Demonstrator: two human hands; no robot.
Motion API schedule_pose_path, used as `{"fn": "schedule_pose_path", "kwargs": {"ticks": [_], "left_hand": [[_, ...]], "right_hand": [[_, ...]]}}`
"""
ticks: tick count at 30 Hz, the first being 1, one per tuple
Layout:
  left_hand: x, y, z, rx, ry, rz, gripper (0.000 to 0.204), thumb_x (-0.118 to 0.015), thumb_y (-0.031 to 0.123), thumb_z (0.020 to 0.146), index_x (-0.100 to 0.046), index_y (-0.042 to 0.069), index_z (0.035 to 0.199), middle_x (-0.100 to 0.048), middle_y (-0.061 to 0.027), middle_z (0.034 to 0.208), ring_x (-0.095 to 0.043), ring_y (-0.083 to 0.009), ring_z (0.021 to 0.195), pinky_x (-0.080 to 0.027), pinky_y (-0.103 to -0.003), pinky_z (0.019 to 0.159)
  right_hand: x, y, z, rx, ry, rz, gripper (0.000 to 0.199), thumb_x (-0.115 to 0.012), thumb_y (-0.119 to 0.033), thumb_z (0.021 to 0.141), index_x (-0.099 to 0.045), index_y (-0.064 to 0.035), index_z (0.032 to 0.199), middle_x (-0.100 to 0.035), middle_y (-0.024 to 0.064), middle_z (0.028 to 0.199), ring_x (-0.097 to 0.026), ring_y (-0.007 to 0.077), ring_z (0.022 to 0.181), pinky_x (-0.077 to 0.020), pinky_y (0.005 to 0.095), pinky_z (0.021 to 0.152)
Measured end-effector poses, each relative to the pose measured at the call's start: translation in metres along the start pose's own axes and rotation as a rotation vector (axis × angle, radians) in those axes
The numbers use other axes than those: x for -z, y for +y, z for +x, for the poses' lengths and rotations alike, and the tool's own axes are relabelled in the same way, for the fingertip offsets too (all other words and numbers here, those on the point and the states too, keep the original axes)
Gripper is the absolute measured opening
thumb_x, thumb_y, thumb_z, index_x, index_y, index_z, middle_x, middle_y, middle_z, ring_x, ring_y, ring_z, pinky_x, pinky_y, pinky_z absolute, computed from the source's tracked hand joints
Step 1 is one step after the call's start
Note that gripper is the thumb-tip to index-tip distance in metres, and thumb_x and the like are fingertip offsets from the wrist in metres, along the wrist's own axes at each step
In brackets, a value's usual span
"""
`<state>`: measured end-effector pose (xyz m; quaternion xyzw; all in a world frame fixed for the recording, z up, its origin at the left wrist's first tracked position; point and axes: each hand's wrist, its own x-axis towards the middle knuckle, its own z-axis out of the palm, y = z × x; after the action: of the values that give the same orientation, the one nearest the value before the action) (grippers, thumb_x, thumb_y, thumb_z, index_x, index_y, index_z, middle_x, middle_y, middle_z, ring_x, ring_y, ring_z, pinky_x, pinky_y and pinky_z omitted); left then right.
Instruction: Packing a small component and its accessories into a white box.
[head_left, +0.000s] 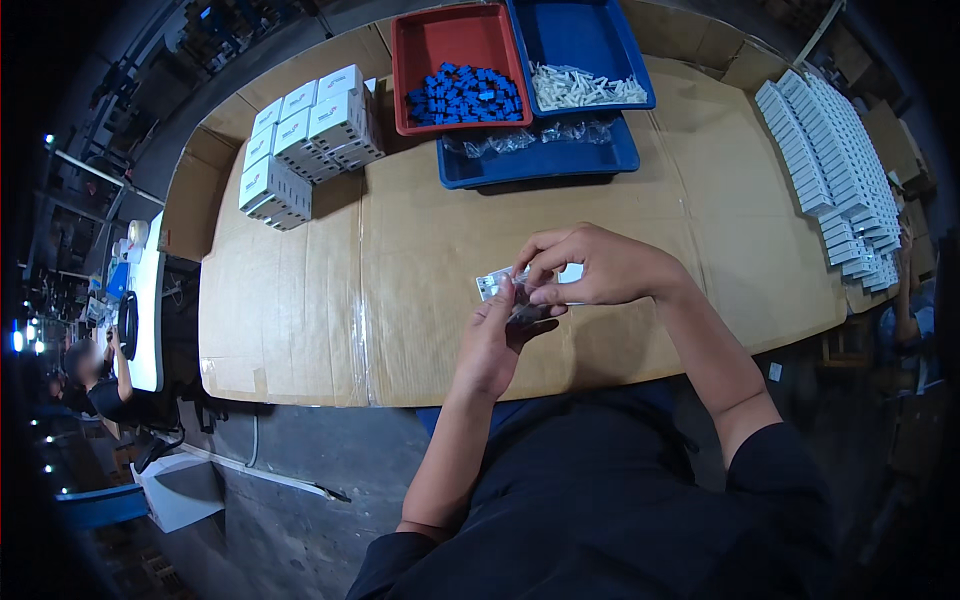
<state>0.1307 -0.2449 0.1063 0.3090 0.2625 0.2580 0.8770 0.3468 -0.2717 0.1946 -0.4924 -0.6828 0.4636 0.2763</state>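
Observation:
My left hand [488, 345] and my right hand [598, 265] meet over the near middle of the cardboard-covered table. Between them is a small clear, shiny plastic bag [524, 312], its contents too dim to make out. The left thumb and fingers close on it from below, and the right fingertips pinch it at its upper side. Behind the hands lies a flat white printed piece [486, 284], partly hidden by my fingers; whether it is a box or a card I cannot tell.
Small white boxes [315, 135] are stacked at the back left, with many more [835, 180] at the right. At the back stand a red tray [398, 60] of blue parts, a blue tray [640, 60] of white plugs, and a lower blue tray [540, 178] with clear bags. Another person [105, 385] sits far left.

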Motion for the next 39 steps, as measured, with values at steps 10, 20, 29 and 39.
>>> {"fn": "schedule_pose_path", "kwargs": {"ticks": [10, 20, 29, 39], "left_hand": [[-0.001, -0.002, -0.002, -0.207, 0.03, 0.453, 0.035, -0.054, 0.023, 0.112, -0.07, -0.005, 0.125, -0.077, -0.0094, 0.108, -0.072, -0.0156, 0.1, -0.055, -0.03, 0.092], [-0.014, -0.004, 0.0, -0.448, 0.219, 0.567, 0.03, -0.07, 0.018, 0.103, -0.069, -0.002, 0.125, -0.073, -0.008, 0.113, -0.068, -0.0143, 0.103, -0.052, -0.029, 0.095], [-0.016, -0.007, 0.0, -0.517, 0.261, 0.406, 0.017, -0.071, 0.013, 0.103, -0.071, -0.002, 0.112, -0.074, -0.0054, 0.105, -0.067, -0.0117, 0.1, -0.053, -0.028, 0.09], [-0.012, -0.01, 0.007, -0.543, 0.314, 0.413, 0.015, -0.073, 0.011, 0.102, -0.07, -0.002, 0.11, -0.074, -0.0059, 0.101, -0.069, -0.0116, 0.095, -0.054, -0.027, 0.084]], "right_hand": [[-0.007, 0.019, -0.008, -0.134, 0.133, 0.102, 0.014, -0.079, -0.008, 0.092, -0.074, 0.0015, 0.102, -0.074, 0.0081, 0.098, -0.069, 0.0107, 0.087, -0.0542, 0.0282, 0.082], [-0.056, 0.028, -0.016, 0.067, 0.623, 0.548, 0.041, -0.075, 0.001, 0.093, -0.061, -0.0015, 0.131, -0.064, 0.0021, 0.104, -0.064, 0.0089, 0.098, -0.0547, 0.0273, 0.087], [-0.063, 0.043, -0.018, 0.06, 0.611, 0.643, 0.033, -0.075, -0.003, 0.097, -0.065, -0.0004, 0.128, -0.07, 0.0035, 0.102, -0.066, 0.0074, 0.093, -0.0556, 0.024, 0.079], [-0.068, 0.055, -0.014, 0.02, 0.641, 0.712, 0.01, -0.075, -0.005, 0.098, -0.074, 0.0009, 0.106, -0.074, 0.0019, 0.094, -0.067, 0.0059, 0.083, -0.0546, 0.0227, 0.074]]}}
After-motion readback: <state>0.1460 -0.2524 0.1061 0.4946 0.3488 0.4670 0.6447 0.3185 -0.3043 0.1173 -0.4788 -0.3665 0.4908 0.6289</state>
